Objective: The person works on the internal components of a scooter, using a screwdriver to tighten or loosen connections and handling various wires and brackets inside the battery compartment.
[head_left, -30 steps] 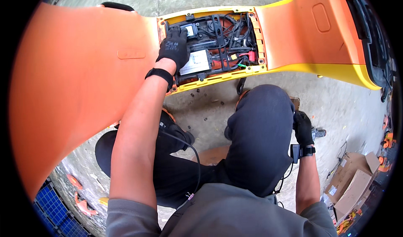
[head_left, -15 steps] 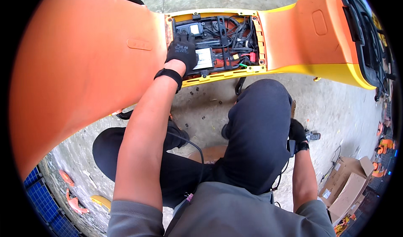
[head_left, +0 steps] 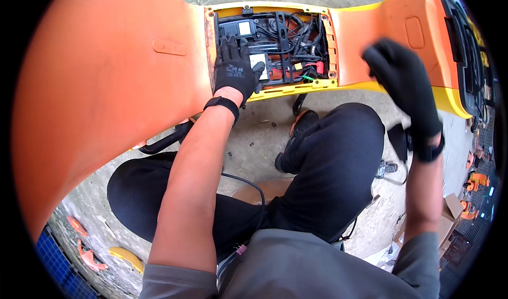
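Observation:
An open compartment in an orange and yellow scooter body [head_left: 182, 82] lies before me, filled with black wiring [head_left: 304, 34]. My left hand [head_left: 235, 71], in a black glove, rests there with fingers spread over a box with a white label [head_left: 257, 61]. Beyond its fingertips is a black module [head_left: 238, 29]. My right hand [head_left: 399, 79], also gloved, is raised in front of the right-hand body panel [head_left: 394, 29]. Its fingers are curled, and whatever they might hold is hidden. By the right wrist is a dark flat object [head_left: 398, 141] with a cable.
A grey and black tool [head_left: 389, 168] lies on the concrete floor beside my right knee. Orange [head_left: 90, 254] and yellow plastic pieces [head_left: 127, 257] lie at lower left, near blue crates [head_left: 61, 259]. A cardboard box [head_left: 450, 214] stands at right. Red [head_left: 319, 66] and green connectors [head_left: 307, 79] sit among the wires.
My right hand has risen from beside the tool on the floor to in front of the body panel. My left hand stays in the compartment, its thumb now spread across the white label.

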The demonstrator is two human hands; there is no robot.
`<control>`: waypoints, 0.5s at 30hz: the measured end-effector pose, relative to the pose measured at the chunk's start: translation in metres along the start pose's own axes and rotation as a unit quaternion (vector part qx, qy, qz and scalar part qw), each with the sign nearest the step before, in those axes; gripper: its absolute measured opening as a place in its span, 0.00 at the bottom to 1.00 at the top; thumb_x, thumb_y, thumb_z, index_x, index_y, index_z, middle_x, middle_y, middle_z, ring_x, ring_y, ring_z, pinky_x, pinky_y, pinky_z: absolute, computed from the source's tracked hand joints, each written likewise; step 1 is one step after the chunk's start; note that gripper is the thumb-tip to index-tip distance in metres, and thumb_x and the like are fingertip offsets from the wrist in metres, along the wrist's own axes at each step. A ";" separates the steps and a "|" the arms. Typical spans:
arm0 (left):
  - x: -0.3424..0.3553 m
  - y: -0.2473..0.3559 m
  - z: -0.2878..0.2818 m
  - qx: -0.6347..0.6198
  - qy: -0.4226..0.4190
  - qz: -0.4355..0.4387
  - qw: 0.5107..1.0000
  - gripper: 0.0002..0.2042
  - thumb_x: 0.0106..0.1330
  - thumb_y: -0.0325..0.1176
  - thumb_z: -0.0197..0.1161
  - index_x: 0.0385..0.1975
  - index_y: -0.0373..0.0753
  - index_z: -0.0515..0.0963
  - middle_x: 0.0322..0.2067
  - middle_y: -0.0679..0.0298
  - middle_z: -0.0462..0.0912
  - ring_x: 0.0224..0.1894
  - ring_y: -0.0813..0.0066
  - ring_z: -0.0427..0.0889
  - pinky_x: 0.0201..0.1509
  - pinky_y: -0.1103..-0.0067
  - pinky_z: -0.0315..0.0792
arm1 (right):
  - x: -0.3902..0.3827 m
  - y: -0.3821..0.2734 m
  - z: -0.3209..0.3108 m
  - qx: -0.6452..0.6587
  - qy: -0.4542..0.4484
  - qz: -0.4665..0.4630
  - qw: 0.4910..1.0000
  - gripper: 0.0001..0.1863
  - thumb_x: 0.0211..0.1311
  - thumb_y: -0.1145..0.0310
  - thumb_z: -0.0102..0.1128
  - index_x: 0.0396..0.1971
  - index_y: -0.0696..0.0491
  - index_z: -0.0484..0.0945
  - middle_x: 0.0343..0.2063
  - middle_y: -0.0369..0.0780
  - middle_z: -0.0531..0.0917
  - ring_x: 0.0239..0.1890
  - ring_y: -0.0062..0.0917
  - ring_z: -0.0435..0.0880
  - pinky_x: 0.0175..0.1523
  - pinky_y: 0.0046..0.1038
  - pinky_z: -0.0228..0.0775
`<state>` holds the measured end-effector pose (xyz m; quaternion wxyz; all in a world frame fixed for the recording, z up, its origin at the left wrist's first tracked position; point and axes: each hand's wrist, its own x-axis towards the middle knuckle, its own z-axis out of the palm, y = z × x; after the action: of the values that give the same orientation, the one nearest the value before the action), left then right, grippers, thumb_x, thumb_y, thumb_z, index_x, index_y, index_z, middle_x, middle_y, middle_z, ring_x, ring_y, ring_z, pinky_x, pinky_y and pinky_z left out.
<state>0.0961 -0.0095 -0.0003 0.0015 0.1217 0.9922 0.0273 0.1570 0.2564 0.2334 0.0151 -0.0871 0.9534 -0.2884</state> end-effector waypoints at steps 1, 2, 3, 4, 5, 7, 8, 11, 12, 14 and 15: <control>0.000 0.000 0.003 0.005 0.012 0.005 1.000 0.39 0.71 0.57 0.55 0.75 0.37 0.58 0.75 0.45 0.54 0.78 0.47 0.49 0.80 0.60 0.44 | 0.035 -0.007 0.005 0.006 -0.024 -0.052 0.998 0.16 0.73 0.60 0.59 0.31 0.58 0.79 0.20 0.35 0.77 0.22 0.17 0.74 0.31 0.24 0.68; 0.005 0.007 0.004 -0.006 0.020 0.014 1.000 0.39 0.71 0.57 0.55 0.74 0.37 0.59 0.75 0.45 0.54 0.78 0.47 0.49 0.80 0.59 0.44 | 0.071 -0.002 0.015 -0.048 -0.028 -0.135 0.989 0.17 0.73 0.58 0.59 0.32 0.58 0.80 0.19 0.36 0.77 0.21 0.19 0.74 0.31 0.27 0.69; 0.003 0.002 0.003 -0.003 0.022 0.012 1.000 0.38 0.71 0.57 0.55 0.74 0.37 0.59 0.75 0.45 0.55 0.78 0.47 0.49 0.80 0.59 0.44 | 0.111 -0.004 0.032 -0.068 -0.104 -0.148 0.981 0.18 0.72 0.57 0.59 0.33 0.59 0.81 0.20 0.38 0.78 0.22 0.20 0.77 0.32 0.27 0.71; 0.002 0.001 0.004 -0.006 0.026 0.013 1.000 0.38 0.71 0.57 0.55 0.74 0.37 0.60 0.75 0.45 0.55 0.78 0.47 0.49 0.80 0.59 0.44 | 0.144 0.001 0.058 -0.064 -0.118 -0.089 0.987 0.19 0.70 0.55 0.61 0.35 0.59 0.84 0.22 0.42 0.83 0.26 0.27 0.83 0.37 0.29 0.75; -0.001 -0.001 0.007 -0.017 0.031 0.010 0.999 0.38 0.71 0.56 0.55 0.74 0.36 0.60 0.75 0.44 0.55 0.78 0.47 0.49 0.80 0.59 0.44 | 0.168 -0.022 0.076 -0.154 -0.129 -0.104 0.974 0.12 0.60 0.63 0.63 0.32 0.55 0.87 0.31 0.53 0.86 0.36 0.48 0.87 0.43 0.42 0.78; 0.003 0.009 0.013 -0.048 0.051 0.017 0.997 0.38 0.71 0.56 0.55 0.73 0.36 0.60 0.75 0.44 0.55 0.78 0.47 0.49 0.80 0.60 0.44 | 0.205 0.017 0.123 -0.203 -0.164 -0.092 0.961 0.19 0.66 0.54 0.63 0.36 0.58 0.86 0.26 0.47 0.87 0.32 0.37 0.88 0.43 0.35 0.78; 0.003 0.012 0.012 -0.058 0.061 0.027 0.996 0.38 0.71 0.55 0.55 0.73 0.34 0.60 0.75 0.43 0.55 0.78 0.47 0.49 0.81 0.60 0.43 | 0.220 0.037 0.142 -0.231 -0.154 -0.105 0.955 0.18 0.65 0.55 0.64 0.36 0.57 0.87 0.28 0.48 0.87 0.34 0.41 0.88 0.45 0.38 0.78; -0.001 0.009 0.017 -0.061 0.089 0.029 0.994 0.38 0.71 0.55 0.55 0.73 0.33 0.59 0.75 0.42 0.54 0.78 0.47 0.49 0.81 0.60 0.42 | 0.236 0.064 0.191 -0.240 -0.129 -0.091 0.958 0.16 0.63 0.57 0.65 0.36 0.56 0.87 0.31 0.50 0.87 0.38 0.46 0.87 0.47 0.41 0.77; -0.001 0.006 0.015 -0.060 0.084 0.032 0.994 0.38 0.71 0.55 0.55 0.73 0.32 0.59 0.75 0.41 0.53 0.78 0.46 0.48 0.81 0.59 0.41 | 0.235 0.066 0.194 -0.224 -0.122 -0.083 0.964 0.15 0.64 0.58 0.64 0.36 0.56 0.87 0.31 0.50 0.87 0.38 0.46 0.87 0.47 0.41 0.78; -0.005 0.001 0.015 -0.054 0.083 0.023 0.995 0.38 0.71 0.54 0.55 0.73 0.33 0.59 0.75 0.40 0.53 0.78 0.45 0.48 0.81 0.59 0.42 | 0.231 0.070 0.201 -0.216 -0.122 -0.075 0.966 0.14 0.64 0.60 0.64 0.37 0.56 0.87 0.32 0.50 0.87 0.37 0.45 0.87 0.47 0.41 0.78; -0.005 0.004 0.015 -0.056 0.087 0.025 0.994 0.38 0.71 0.54 0.55 0.73 0.33 0.59 0.75 0.40 0.53 0.78 0.44 0.48 0.81 0.59 0.42 | 0.230 0.074 0.200 -0.198 -0.119 -0.080 0.970 0.14 0.64 0.60 0.64 0.37 0.55 0.87 0.32 0.50 0.87 0.37 0.45 0.87 0.47 0.41 0.78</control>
<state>0.1019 -0.0062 -0.0149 -0.0786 0.1432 0.9821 0.0933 -0.0652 0.1674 0.0313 0.0879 -0.1984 0.9728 -0.0816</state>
